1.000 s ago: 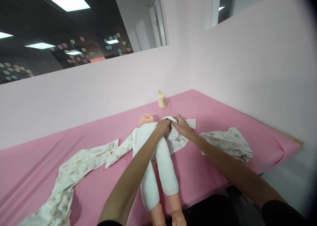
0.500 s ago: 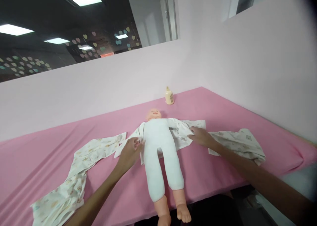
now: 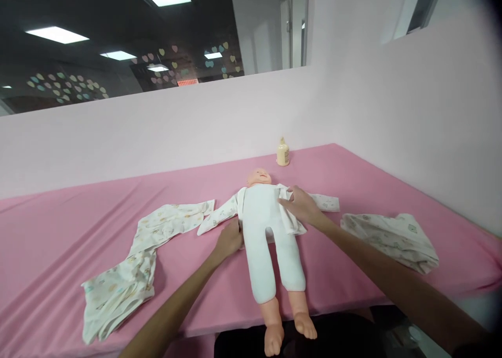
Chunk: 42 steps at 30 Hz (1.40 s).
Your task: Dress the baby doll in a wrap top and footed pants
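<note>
While the doll (image 3: 257, 206) lay centrally, head far | right hand (image 3: 300, 204) clamped onto the white jacket (image 3: 291, 224), right front | left hand (image 3: 229, 239) touched its left side (grip hidden, couldn't tell)

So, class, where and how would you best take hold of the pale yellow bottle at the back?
Probably with the right hand, around the wide lower body of the bottle, coming from its front right. It stands upright, narrowing toward the top, with the wall behind it and the doll's head to the front left.
</note>
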Available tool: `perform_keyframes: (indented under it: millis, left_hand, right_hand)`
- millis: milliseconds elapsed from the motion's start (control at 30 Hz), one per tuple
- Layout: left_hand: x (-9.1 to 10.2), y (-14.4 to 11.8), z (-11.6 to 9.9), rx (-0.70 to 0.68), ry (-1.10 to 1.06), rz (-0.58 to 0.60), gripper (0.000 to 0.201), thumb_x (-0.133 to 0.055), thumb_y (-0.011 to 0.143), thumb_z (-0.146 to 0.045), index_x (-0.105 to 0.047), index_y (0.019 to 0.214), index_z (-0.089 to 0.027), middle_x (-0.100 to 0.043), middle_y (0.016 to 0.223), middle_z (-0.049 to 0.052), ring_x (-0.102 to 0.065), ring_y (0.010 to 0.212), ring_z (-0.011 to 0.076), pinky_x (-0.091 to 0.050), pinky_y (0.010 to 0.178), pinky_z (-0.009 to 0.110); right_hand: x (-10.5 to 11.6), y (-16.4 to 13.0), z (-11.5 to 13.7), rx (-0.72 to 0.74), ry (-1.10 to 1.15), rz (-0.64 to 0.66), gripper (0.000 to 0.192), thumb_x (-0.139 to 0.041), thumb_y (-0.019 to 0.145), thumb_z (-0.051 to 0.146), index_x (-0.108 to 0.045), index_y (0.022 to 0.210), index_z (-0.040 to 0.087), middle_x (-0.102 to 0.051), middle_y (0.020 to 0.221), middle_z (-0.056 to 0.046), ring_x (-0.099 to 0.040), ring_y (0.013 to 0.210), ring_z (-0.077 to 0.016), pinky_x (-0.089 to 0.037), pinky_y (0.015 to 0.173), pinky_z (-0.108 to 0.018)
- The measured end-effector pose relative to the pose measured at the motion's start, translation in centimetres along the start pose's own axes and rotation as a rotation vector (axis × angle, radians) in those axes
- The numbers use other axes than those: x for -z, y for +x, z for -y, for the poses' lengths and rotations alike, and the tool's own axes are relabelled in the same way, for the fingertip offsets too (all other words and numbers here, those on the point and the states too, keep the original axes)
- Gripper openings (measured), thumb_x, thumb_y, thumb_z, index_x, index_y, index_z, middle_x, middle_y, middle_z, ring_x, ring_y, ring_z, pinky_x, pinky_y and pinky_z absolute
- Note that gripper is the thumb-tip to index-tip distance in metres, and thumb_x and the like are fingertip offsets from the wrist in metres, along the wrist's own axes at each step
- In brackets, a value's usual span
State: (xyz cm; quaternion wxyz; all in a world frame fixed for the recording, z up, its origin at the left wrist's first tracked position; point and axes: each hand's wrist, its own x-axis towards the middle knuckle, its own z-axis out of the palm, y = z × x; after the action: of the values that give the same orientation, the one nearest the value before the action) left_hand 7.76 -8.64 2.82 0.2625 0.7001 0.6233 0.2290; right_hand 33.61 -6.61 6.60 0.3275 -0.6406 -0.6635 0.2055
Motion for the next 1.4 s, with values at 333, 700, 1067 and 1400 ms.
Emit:
perform_keyframes:
  millis: [333, 700, 1067, 1400]
  left_hand:
    - [5.3, -1.5, -1.8, 0.008, 0.162, -0.137, 0.009, -0.040, 0.087, -0.030, -0.042, 0.082, -0.023, -0.058, 0.066, -0.002, -0.060, 0.066, 0.0193, -0.036, 0.061, 0.029]
    - [6.3, -0.9, -6.6, -0.037, -0.436, 0.079, 0.017, -0.051, 0.082, -0.034, -0.053, 0.077, -0.018, -0.062, 0.079, 0.003, -0.058, 0.070, 0.0135, -0.048, 0.067, 0.028]
    - [4.9, -2.9, -6.4, -0.074, -0.089, 0.120, 0.046, -0.057, 0.082, -0.058, -0.053, 0.112, -0.023, -0.064, 0.097, 0.005, -0.060, 0.082, 0.0201, -0.046, 0.065, 0.030]
    - [0.5, -5.4, -5.8, -0.314, 0.372, -0.112, 0.024, -0.030, 0.098, -0.028, -0.048, 0.083, -0.022, -0.061, 0.086, 0.005, -0.056, 0.078, 0.0213, -0.038, 0.068, 0.033]
  right_hand:
    - [-0.6, 6.3, 0.4, -0.021, 0.217, 0.022, 0.006, -0.055, 0.071, 0.021, -0.056, 0.076, 0.018, -0.061, 0.075, -0.002, -0.053, 0.067, -0.0145, -0.034, 0.055, -0.023]
    - [-1.3, 6.7, 5.1, -0.037, 0.508, 0.135, 0.021, -0.054, 0.070, 0.016, -0.035, 0.061, 0.021, -0.031, 0.055, 0.006, -0.029, 0.050, -0.0076, -0.025, 0.047, -0.024]
    - [2.9, 1.5, 0.0, 0.076, 0.219, 0.274, 0.067, -0.080, 0.066, 0.048, -0.058, 0.124, 0.022, -0.064, 0.119, -0.012, -0.063, 0.105, -0.0272, -0.051, 0.081, -0.034]
    - [2.0, -4.3, -2.5, 0.029, 0.351, 0.391, 0.018, -0.059, 0.085, 0.037, -0.054, 0.092, 0.022, -0.058, 0.078, 0.000, -0.053, 0.067, -0.0139, -0.043, 0.060, -0.026]
